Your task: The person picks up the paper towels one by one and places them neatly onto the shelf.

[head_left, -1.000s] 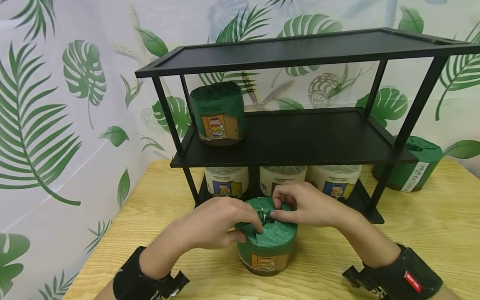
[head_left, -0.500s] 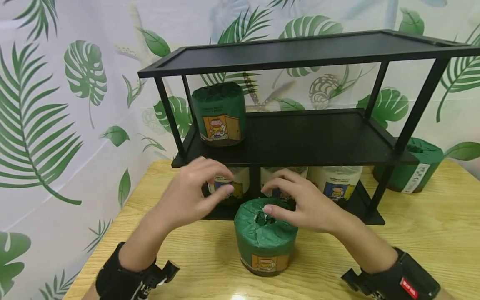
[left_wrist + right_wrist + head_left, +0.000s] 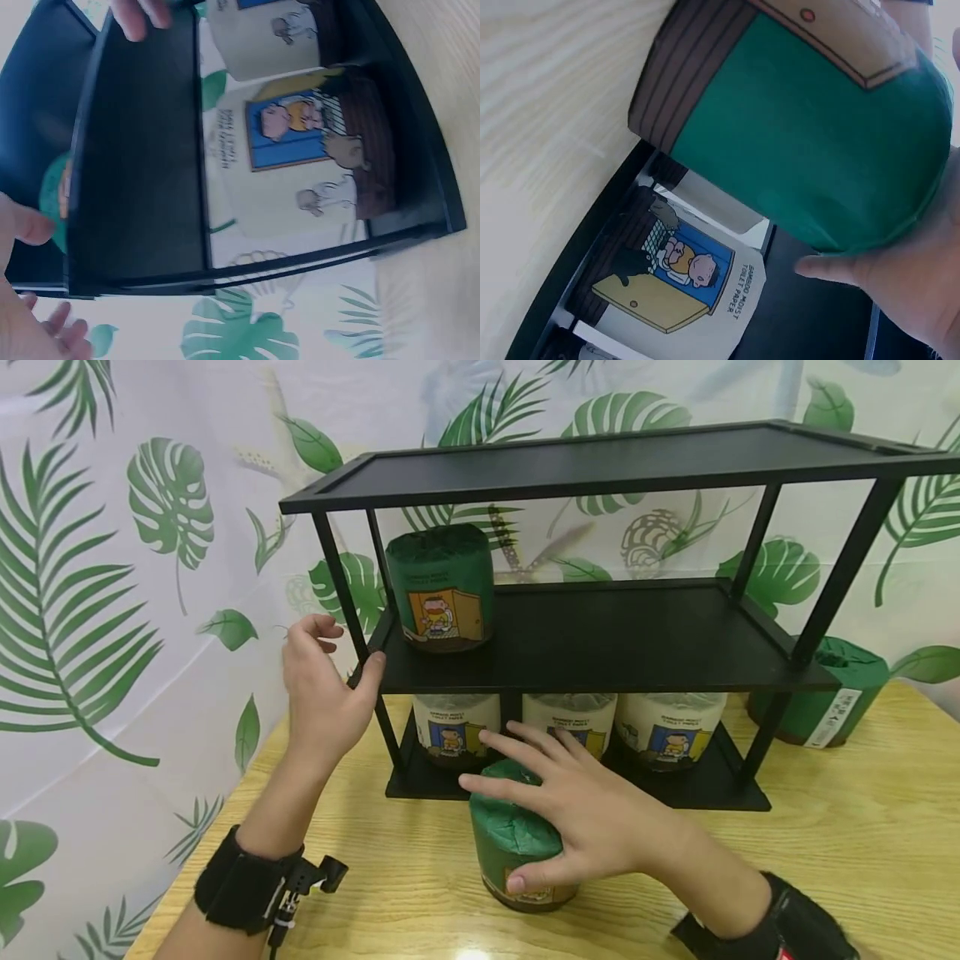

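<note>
In the head view a green-wrapped toilet roll (image 3: 517, 827) stands upright on the table before the rack. My right hand (image 3: 592, 802) spreads over its top and right side, thumb in front, fingers straight. That same roll (image 3: 817, 135) fills much of the right wrist view; whether the palm touches it I cannot tell. My left hand (image 3: 322, 693) is at the rack's left front post, thumb by the middle shelf edge and fingers outside, holding nothing. Another green roll (image 3: 441, 589) stands at the left end of the middle shelf (image 3: 637, 635).
Cream toilet rolls (image 3: 671, 731) stand in a row on the bottom shelf of the black rack (image 3: 600, 460). One more green roll (image 3: 832, 689) stands on the table (image 3: 862, 827) behind the rack's right side. A leaf-print sheet (image 3: 180, 610) hangs behind.
My left hand has left the front roll's top and moved up and left to the rack post. My right hand has moved from the roll's centre hole to spread over its right side.
</note>
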`<state>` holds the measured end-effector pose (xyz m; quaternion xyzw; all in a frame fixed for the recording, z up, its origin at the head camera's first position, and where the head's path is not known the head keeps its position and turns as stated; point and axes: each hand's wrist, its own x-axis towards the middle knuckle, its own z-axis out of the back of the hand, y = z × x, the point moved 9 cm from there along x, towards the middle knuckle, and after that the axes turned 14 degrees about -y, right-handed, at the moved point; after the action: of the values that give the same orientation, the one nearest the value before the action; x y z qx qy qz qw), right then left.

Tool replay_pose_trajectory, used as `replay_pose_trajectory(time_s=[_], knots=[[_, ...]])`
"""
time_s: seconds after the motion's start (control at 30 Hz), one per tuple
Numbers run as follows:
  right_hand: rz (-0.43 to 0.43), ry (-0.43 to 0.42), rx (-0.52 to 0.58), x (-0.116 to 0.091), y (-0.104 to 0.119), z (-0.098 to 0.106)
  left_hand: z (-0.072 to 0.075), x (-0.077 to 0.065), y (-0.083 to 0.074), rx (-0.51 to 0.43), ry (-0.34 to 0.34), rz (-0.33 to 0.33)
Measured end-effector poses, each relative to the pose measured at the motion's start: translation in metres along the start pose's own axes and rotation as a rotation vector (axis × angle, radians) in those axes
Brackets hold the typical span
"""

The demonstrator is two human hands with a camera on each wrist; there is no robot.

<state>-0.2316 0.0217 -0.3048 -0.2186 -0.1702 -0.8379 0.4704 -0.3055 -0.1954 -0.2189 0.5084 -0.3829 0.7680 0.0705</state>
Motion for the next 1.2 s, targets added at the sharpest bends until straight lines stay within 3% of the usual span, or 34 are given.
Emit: replay_pose_trajectory(time_s=[0.17, 0.37, 0.97, 1.1, 1.2], knots=[[0.066, 0.042, -0.055, 0.0, 0.007, -0.008, -0.022, -0.008, 0.024, 0.111, 0.198, 0.087], [0.056, 0.079, -0.057, -0.001, 0.003, -0.016, -0.036, -0.011, 0.029, 0.059, 0.349, 0.112], [0.026, 0.036, -0.033, -0.001, -0.003, -0.008, -0.041, -0.014, 0.028, 0.076, 0.379, 0.086], [0.024, 0.024, -0.028, 0.0, -0.003, 0.007, -0.045, -0.016, 0.028, 0.084, 0.405, 0.081], [0.044, -0.012, -0.025, 0.009, 0.001, 0.031, -0.045, -0.016, 0.03, 0.104, 0.427, 0.097]])
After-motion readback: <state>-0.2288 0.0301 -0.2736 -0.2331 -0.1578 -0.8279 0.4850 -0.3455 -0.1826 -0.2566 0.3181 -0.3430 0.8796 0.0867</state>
